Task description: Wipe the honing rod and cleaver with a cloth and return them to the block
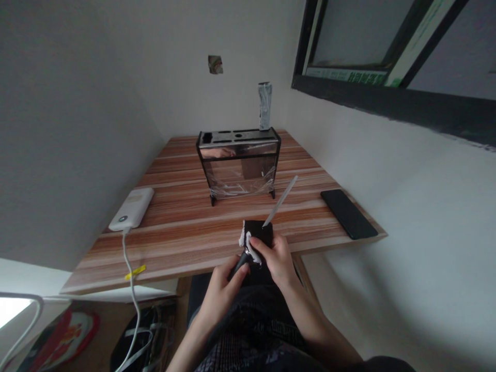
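Well, from my head view, I have the knife (281, 200) at the near edge of the striped table (174, 222), tilted, its slim blade reaching out over the wood toward the back right. My left hand (226, 284) is closed around its black handle, low and just at that edge. My right hand (279, 260) grips a dark wrap (258, 228) with ragged white borders around the blade near the handle, thumb across its face; I cannot tell what it is made of. The tip stands apart from the slotted holder (238, 170) farther back, where a plastic-covered piece (265, 106) rises at the right end. Rightward, a stretch of tabletop runs between the blade and the black phone (347, 213), which lies along the right edge by the wall. Leftward, a wider stretch separates my hands from the white power bank (132, 209), near the left edge; its cable (135, 302) drops over the front edge, across a yellow strip (140, 269).
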